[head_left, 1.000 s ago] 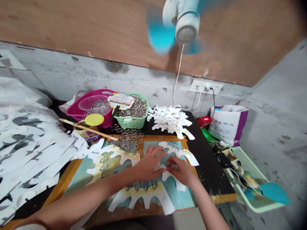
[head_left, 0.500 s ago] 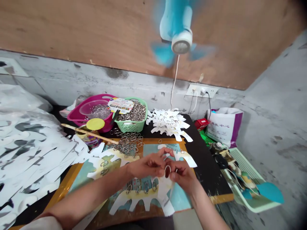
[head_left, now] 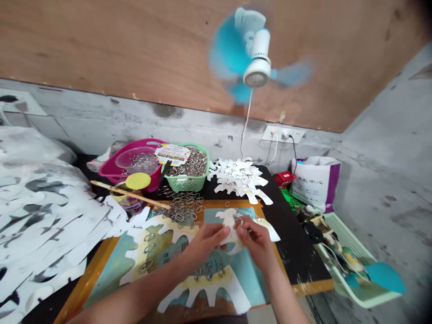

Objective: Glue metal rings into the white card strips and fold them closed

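Between my hands is a white cut-out piece [head_left: 230, 217] with curved, tab-like edges. My left hand [head_left: 209, 237] pinches its left side between thumb and fingers. On the other side, my right hand [head_left: 255, 237] is closed on its right edge, and an oval metal ring [head_left: 239, 222] shows at those fingertips. In front of me lies a curved white strip [head_left: 216, 288] with several metal rings standing along its yellowish inner edge. Another ringed white strip [head_left: 133, 257] rests to the left, partly behind my left forearm. A loose pile of metal rings [head_left: 185, 207] sits beyond my left hand.
Behind the pile stand a green basket [head_left: 185, 183] full of rings and a pink basket [head_left: 113, 166]. A stick [head_left: 130, 194] lies across a yellow-lidded can [head_left: 137, 181]. White cut-outs [head_left: 43, 216] heap at left; ringed pieces [head_left: 238, 177] stack at back. A fan [head_left: 257, 74] spins overhead.
The earlier ring between my fingertips has given way to a white cut-out piece held in both hands. My hands have parted slightly from the front strip. The whole view has shifted a little upward.
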Demonstrator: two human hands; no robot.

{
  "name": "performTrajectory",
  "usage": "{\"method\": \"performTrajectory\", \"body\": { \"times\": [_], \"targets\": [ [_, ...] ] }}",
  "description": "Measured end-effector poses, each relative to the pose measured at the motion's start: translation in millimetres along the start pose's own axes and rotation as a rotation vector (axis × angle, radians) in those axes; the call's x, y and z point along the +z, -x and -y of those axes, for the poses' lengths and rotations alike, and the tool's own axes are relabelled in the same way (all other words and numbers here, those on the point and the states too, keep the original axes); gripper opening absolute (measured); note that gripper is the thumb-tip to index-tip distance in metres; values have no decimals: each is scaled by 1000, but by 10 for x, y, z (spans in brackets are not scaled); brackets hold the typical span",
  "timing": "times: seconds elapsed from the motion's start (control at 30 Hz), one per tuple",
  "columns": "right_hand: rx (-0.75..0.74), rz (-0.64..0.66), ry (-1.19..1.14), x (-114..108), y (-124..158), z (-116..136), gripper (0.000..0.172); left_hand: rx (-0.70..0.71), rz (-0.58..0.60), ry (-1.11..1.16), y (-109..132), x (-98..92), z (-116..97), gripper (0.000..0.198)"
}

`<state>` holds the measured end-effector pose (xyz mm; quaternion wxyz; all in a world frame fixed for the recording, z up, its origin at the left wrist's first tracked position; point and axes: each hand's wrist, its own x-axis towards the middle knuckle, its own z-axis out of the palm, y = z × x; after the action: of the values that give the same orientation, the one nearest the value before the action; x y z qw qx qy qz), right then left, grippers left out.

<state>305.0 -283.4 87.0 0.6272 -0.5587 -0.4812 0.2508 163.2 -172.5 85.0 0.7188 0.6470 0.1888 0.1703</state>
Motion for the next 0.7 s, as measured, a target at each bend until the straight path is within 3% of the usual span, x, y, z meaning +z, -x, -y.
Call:
{"method": "performTrajectory", "body": {
  "times": [0.07, 0.23, 0.33, 0.47, 0.6, 0.7],
  "targets": [
    [-10, 13, 44, 14, -3, 8, 24, -29, -9, 56, -41, 50, 18, 54],
    [62, 42, -31, 3, -46, 47, 36, 107, -67, -61, -89, 18, 26, 60],
    [160, -13, -110, 70, -71, 69, 35, 110, 0, -46, -49, -9, 27, 59],
    [296, -107, -407, 287, -33, 51, 39, 76, 72, 136, 15, -21, 35, 58],
    [371, -215, -528, 462, 16, 31, 36, 72, 71, 203, 34, -40, 42, 58],
    [384, -207, -552, 447, -1, 32, 35, 132, 29, 160, -2, -60, 36, 55]
  ]
}}
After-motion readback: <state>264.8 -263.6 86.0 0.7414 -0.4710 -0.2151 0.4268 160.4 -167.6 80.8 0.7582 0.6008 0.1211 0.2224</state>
